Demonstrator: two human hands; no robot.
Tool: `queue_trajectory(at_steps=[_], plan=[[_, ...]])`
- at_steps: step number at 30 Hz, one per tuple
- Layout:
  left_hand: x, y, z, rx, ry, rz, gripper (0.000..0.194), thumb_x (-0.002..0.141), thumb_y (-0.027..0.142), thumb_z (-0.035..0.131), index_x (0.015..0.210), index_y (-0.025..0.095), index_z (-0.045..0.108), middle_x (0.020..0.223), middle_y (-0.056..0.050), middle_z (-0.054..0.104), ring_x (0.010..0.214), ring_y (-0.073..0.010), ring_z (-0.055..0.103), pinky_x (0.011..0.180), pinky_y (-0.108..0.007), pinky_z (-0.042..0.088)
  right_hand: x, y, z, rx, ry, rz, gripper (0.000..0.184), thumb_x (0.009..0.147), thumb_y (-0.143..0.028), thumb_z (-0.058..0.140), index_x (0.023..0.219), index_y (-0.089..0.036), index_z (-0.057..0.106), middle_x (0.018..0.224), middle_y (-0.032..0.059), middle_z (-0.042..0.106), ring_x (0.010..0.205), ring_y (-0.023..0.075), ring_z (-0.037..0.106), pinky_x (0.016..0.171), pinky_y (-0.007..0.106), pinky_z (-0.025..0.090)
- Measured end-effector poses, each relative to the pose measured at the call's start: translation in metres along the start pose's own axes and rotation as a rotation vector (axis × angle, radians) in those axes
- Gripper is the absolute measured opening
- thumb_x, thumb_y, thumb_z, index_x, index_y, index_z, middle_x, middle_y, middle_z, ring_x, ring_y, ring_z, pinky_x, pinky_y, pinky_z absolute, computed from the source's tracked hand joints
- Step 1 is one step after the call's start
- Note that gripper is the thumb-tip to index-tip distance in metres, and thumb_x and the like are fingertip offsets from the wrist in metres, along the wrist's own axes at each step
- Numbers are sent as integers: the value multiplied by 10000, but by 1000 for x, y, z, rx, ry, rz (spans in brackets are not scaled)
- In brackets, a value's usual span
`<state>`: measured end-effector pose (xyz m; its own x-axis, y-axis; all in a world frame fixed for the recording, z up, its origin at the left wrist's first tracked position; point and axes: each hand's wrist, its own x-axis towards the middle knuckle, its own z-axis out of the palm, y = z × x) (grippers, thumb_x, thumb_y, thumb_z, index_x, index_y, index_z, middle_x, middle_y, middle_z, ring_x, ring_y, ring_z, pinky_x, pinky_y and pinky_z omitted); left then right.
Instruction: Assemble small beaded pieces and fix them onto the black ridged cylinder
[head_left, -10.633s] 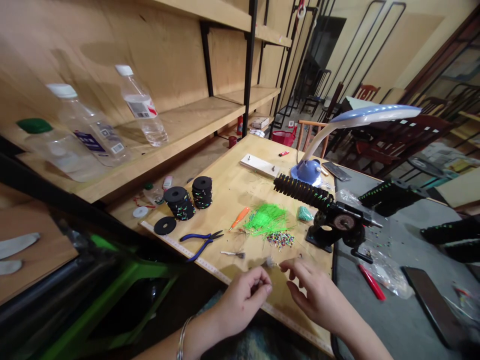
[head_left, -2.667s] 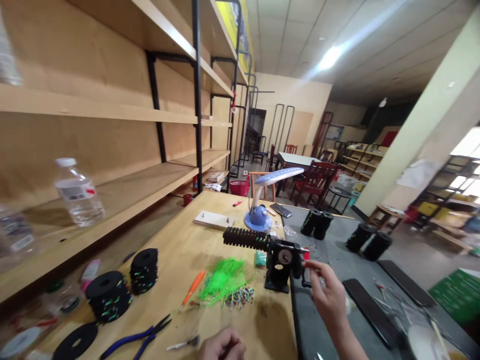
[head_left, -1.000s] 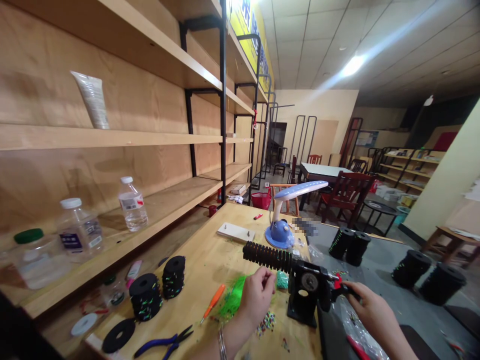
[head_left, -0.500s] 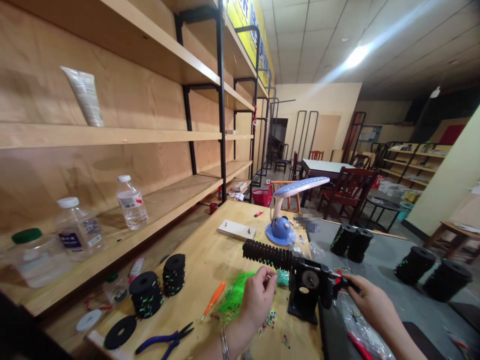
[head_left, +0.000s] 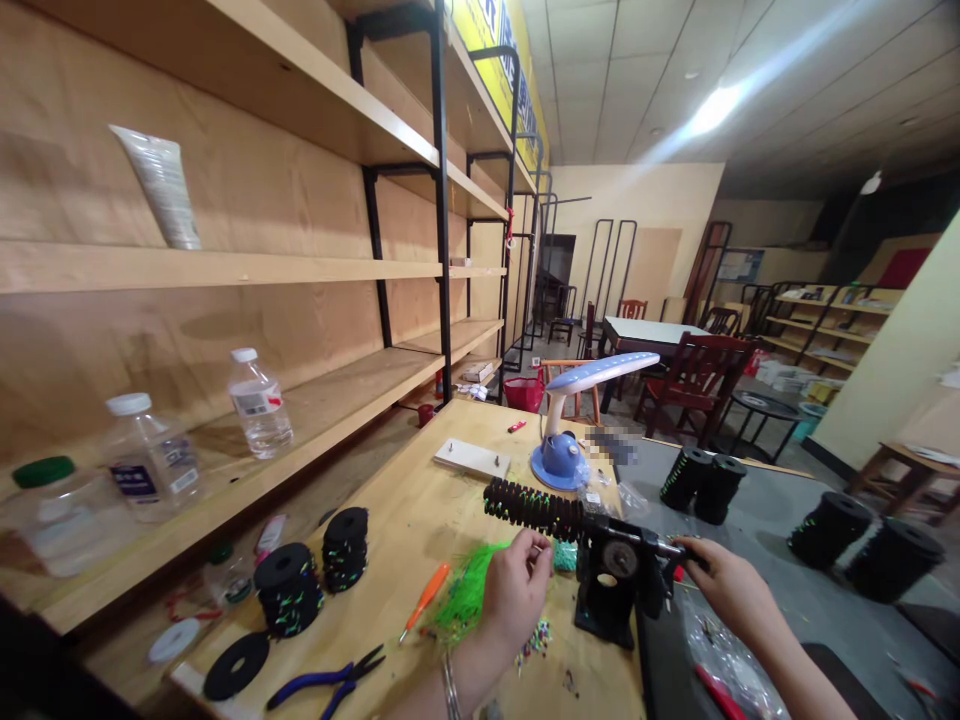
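A black hand-cranked winding machine [head_left: 615, 575] stands at the table's right edge. From its left side sticks out a row of black foam discs [head_left: 532, 508] with small green and coloured bits along it. My right hand [head_left: 716, 570] is closed around the crank handle [head_left: 679, 550] on the machine's right side. Just below the disc row, my left hand [head_left: 519, 580] has its thumb and fingers pinched together; what they hold, if anything, is too small to make out. Bright green fibres [head_left: 472, 592] lie beside that hand, and small multicoloured beads [head_left: 534, 640] lie below it.
A blue desk lamp [head_left: 559, 460] stands behind the machine. Blue-handled pliers [head_left: 330, 685], an orange screwdriver [head_left: 425, 600] and black spools [head_left: 289, 590] lie to the left. More black spools [head_left: 724, 490] stand on the grey table at right. Wooden shelves [head_left: 337, 400] run along the left.
The crank handle has turned and my right hand has moved slightly up with it. The disc row has rotated, showing more green bits. My left hand stays nearly in place.
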<state>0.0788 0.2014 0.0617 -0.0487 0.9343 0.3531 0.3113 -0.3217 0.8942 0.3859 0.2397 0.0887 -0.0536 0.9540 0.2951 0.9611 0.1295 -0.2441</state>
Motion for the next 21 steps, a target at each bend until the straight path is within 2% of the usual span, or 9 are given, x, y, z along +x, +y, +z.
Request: queue_trajectory(at_steps=[7, 12, 21], plan=[[1, -3, 2, -100, 12, -15, 165, 869, 298, 528, 797, 170, 602, 599, -3, 610, 552, -141, 571, 511, -209, 376, 7, 3, 6, -8, -36, 1, 321, 790, -225, 492, 976, -239, 753, 1017, 50, 774, 916, 274, 726, 779, 325, 560], [0, -2, 3, -151, -12, -69, 163, 861, 306, 534, 833, 158, 598, 548, 26, 550, 502, -123, 507, 485, -207, 341, 10, 5, 10, -19, -58, 4, 313, 795, -220, 497, 980, -251, 747, 1015, 48, 775, 917, 263, 725, 760, 302, 548], [-5, -4, 2, -217, -20, -144, 150, 820, 307, 582, 834, 158, 589, 514, 46, 519, 486, -122, 490, 488, -210, 349, 14, 6, 17, -33, -87, 2, 315, 814, -219, 483, 1002, -239, 735, 1019, 64, 771, 923, 262, 721, 771, 303, 533]])
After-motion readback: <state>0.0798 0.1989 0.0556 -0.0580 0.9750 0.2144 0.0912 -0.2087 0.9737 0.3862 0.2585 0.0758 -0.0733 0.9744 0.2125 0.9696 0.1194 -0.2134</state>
